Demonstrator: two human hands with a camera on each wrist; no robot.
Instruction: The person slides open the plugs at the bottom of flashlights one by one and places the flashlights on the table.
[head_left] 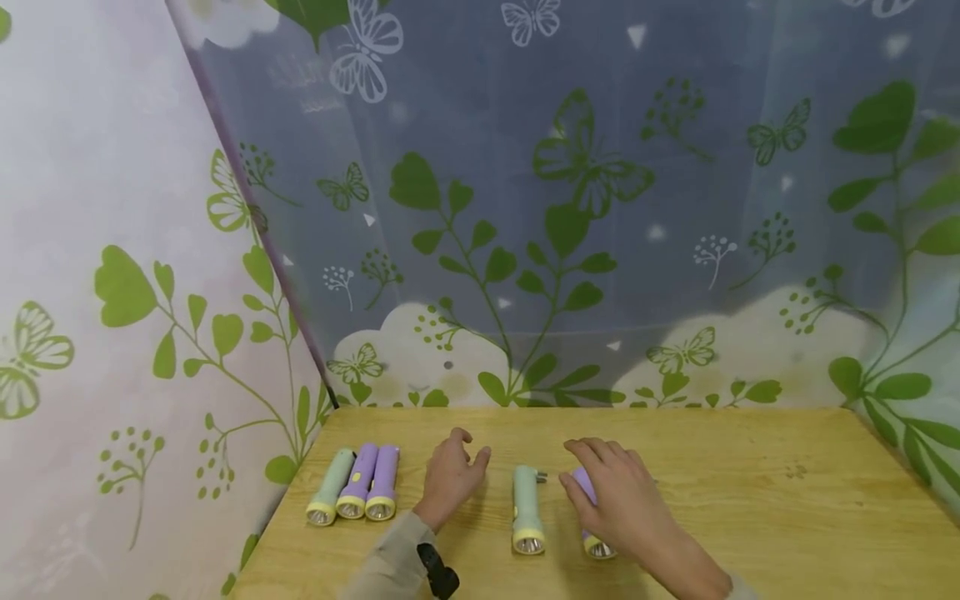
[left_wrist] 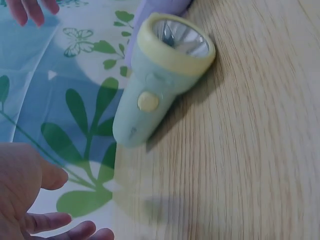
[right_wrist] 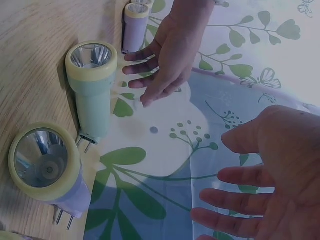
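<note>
Purple flashlight (right_wrist: 47,167), prongs (right_wrist: 60,217) wrist-view only

This looks like a small curtained booth fitted around a work table, though whether it stands in a home or a workplace cannot be told. A plain wood-grain tabletop (head_left: 750,483) runs up to a blue-grey back curtain (head_left: 465,125), and a pale side curtain (head_left: 67,150) closes the left, the two meeting along a dark corner edge (head_left: 212,108). Printed butterflies (head_left: 595,158), heart-shaped leaves (head_left: 416,182) and white clouds (head_left: 405,333) give the cloth a domestic, decorative look.
</note>
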